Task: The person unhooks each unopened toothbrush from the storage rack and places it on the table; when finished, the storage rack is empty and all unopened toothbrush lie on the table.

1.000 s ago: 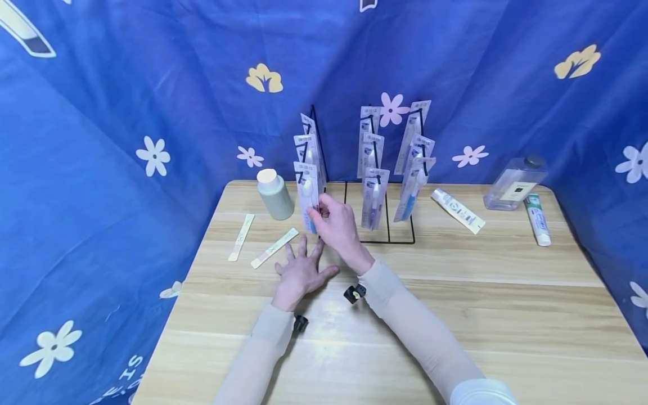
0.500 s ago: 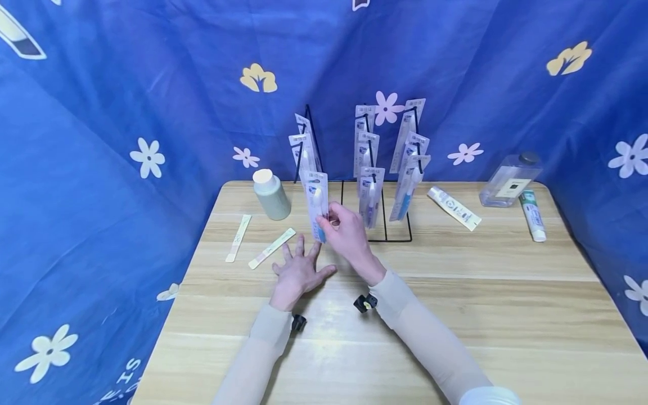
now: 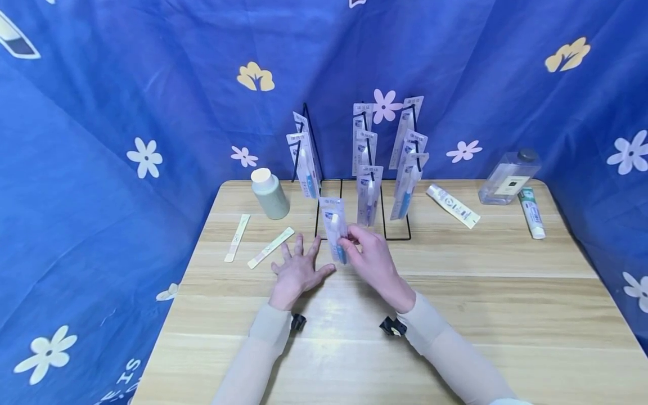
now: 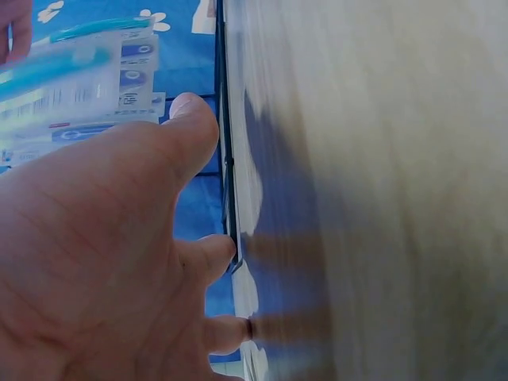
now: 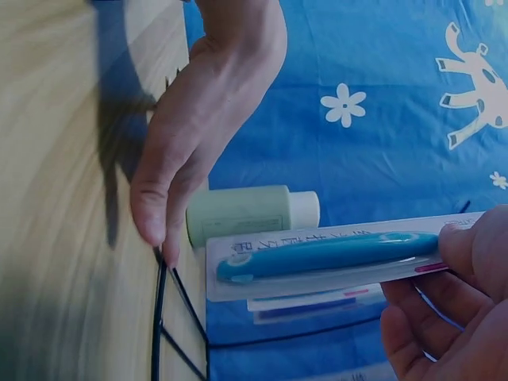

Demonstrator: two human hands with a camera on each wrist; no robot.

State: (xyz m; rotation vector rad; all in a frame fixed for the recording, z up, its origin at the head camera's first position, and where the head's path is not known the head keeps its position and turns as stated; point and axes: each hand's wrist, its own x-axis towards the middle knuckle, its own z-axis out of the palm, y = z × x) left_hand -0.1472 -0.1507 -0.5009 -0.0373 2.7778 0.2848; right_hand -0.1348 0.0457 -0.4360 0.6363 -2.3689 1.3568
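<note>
A packaged toothbrush (image 3: 331, 225) with a blue handle is pinched at its right edge between the thumb and fingers of my right hand (image 3: 372, 259). It hangs above the front left of a black wire rack (image 3: 400, 239), off its hook. The right wrist view shows the turquoise handle of the toothbrush (image 5: 333, 255) through the clear blister. My left hand (image 3: 298, 275) lies with fingers spread at the rack's front left corner, with fingertips at the wire base. Other packaged toothbrushes (image 3: 369, 197) hang in three columns on the rack's hooks.
A green bottle with a white cap (image 3: 270, 194) and two thin strips (image 3: 271, 247) lie left of the rack. On the right are a white tube (image 3: 453, 206), a clear bottle (image 3: 508, 177) and a toothpaste tube (image 3: 531, 214). A blue curtain (image 3: 202, 84) hangs behind the table.
My right hand has taken the front left packaged toothbrush off its hook and brought it toward me and to the right. My left hand has stayed in place.
</note>
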